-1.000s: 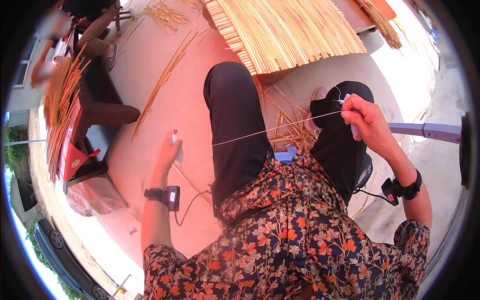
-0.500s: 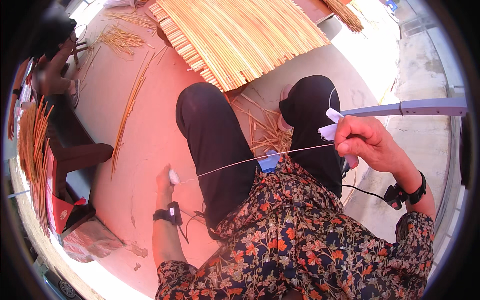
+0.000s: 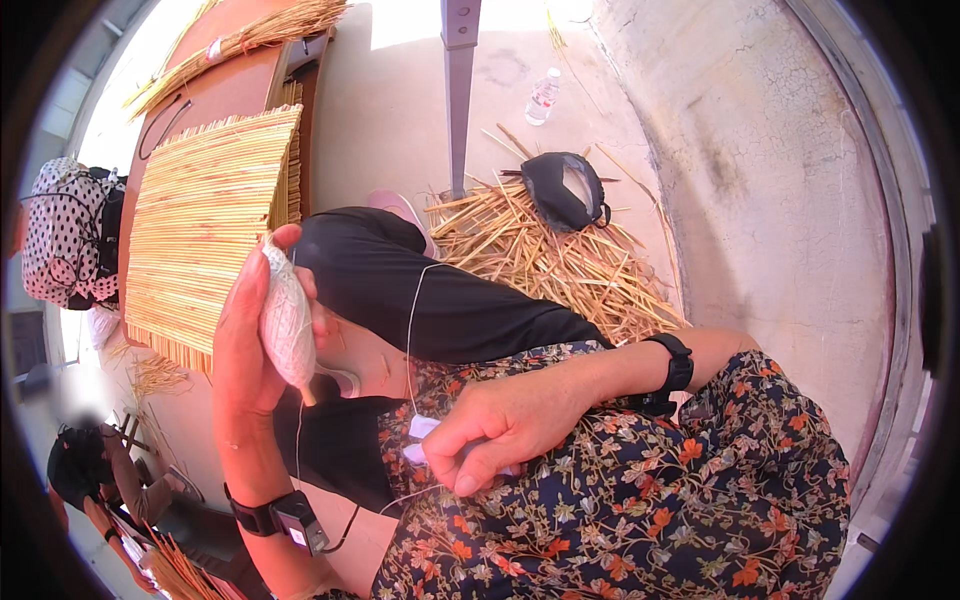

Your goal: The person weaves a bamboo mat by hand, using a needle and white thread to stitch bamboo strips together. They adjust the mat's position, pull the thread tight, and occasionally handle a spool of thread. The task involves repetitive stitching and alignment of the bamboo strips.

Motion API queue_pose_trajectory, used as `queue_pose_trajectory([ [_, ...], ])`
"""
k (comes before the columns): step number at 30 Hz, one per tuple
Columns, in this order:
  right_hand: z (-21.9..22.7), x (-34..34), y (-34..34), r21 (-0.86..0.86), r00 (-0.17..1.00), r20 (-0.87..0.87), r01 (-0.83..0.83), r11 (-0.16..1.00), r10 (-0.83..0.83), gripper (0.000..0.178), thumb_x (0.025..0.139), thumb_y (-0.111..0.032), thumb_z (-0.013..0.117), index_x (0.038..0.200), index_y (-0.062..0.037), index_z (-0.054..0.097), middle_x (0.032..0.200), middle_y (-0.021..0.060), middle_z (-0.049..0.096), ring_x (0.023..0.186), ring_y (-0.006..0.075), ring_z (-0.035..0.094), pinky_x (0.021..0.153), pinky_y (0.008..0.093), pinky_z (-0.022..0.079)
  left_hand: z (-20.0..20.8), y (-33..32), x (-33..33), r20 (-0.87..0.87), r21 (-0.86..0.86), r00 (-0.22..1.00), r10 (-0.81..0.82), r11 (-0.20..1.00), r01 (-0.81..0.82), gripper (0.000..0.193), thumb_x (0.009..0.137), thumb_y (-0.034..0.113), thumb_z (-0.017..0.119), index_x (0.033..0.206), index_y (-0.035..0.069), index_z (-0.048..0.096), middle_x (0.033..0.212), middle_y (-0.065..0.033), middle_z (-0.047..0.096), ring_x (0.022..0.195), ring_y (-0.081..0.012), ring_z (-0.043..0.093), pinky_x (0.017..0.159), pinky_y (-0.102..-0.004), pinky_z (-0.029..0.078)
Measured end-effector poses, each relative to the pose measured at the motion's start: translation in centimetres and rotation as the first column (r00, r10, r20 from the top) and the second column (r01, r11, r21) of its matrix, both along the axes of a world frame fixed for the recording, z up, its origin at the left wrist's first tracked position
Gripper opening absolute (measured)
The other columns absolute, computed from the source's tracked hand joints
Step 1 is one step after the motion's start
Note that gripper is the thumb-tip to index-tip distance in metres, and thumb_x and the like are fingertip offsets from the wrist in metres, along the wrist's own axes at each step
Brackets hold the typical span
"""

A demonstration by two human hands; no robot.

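Note:
A fat, spindle-shaped bobbin of white thread (image 3: 287, 320) on a thin stick is held upright in my left hand (image 3: 240, 350), fingers wrapped around it. My right hand (image 3: 515, 425) is closed in front of my floral top, pinching a small white strip (image 3: 422, 427) of cloth or paper. A thin thread (image 3: 411, 325) loops up in a curve from the strip. Another length hangs down from the bobbin's lower end, and a slack piece runs leftward from my right hand. Part of the strip is hidden under my right fingers.
A mat of straw stalks (image 3: 205, 215) lies on a brown table (image 3: 215, 85) with a bundle of stalks (image 3: 255, 38). Loose straw (image 3: 560, 250), a black bag (image 3: 565, 190) and a plastic bottle (image 3: 542, 97) are on the floor. A metal bar (image 3: 458, 110) stands ahead; another person (image 3: 85, 465) is at left.
My view has swung to the right. My left hand has risen with the bobbin, and my right hand has come down to my lap. The thread, formerly taut between them, now hangs slack.

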State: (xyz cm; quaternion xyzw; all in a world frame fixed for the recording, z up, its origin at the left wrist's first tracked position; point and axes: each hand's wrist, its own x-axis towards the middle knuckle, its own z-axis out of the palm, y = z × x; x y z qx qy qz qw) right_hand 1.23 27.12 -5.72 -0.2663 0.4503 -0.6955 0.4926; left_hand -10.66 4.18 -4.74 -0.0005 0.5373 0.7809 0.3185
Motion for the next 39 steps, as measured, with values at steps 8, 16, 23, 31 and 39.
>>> queue_pose_trajectory([
  [8,-1.3,1.0,3.1,-0.181,0.951,0.024,0.306,0.935,-0.307,0.018,0.095,-0.021,0.062,0.094,-0.0026,0.061,0.079,0.0018,0.061,0.069,0.0083,0.059,0.06,0.0248,0.047,-10.9,20.6,-4.8,0.298,-0.262,0.825,-0.48,0.79,0.554,0.043,0.1,0.017,0.057,0.137,0.003,0.043,0.107,-0.0092,0.06,0.09,-0.0217,0.065,0.075,-0.0442,0.059],
  [16,-0.8,1.5,3.9,-0.201,0.847,0.2,0.527,0.826,-0.492,0.022,0.098,-0.022,0.062,0.094,-0.0008,0.062,0.08,0.0031,0.064,0.073,0.0104,0.061,0.064,0.028,0.049,-13.0,26.2,-3.4,0.344,-0.347,0.687,-0.641,0.593,0.727,0.039,0.095,0.018,0.063,0.13,0.004,0.05,0.108,-0.0081,0.062,0.092,-0.0196,0.064,0.075,-0.0446,0.058],
  [23,-5.3,2.2,10.1,0.264,0.314,-0.035,0.919,0.294,-0.949,0.017,0.099,-0.02,0.057,0.097,-0.0033,0.058,0.104,0.0064,0.067,0.069,0.0082,0.063,0.054,0.022,0.05,-16.7,23.6,-4.2,0.376,-0.298,0.714,-0.591,0.653,0.696,0.036,0.089,0.014,0.068,0.121,0.001,0.057,0.096,-0.0068,0.064,0.079,-0.0166,0.064,0.062,-0.0342,0.053],
  [31,-31.2,-5.8,26.5,0.594,0.121,-0.682,0.667,-0.449,-0.721,0.02,0.092,-0.019,0.063,0.089,-0.0001,0.063,0.078,0.0126,0.068,0.073,0.021,0.067,0.064,0.0364,0.056,-14.9,22.8,-1.9,0.364,-0.34,0.769,-0.525,0.694,0.635,0.036,0.089,0.012,0.068,0.121,-0.001,0.058,0.097,-0.0068,0.065,0.083,-0.0153,0.064,0.07,-0.0318,0.052],
  [39,-38.3,-5.5,28.1,0.787,0.793,-0.596,0.544,-0.29,-0.129,0.02,0.087,-0.018,0.06,0.087,-0.0017,0.07,0.089,0.0196,0.071,0.082,0.0403,0.068,0.075,0.0479,0.055,-14.6,21.2,-1.4,0.404,-0.337,0.784,-0.47,0.721,0.606,0.04,0.085,0.011,0.071,0.121,-0.001,0.059,0.097,-0.0078,0.066,0.082,-0.0154,0.064,0.072,-0.0314,0.052],
])
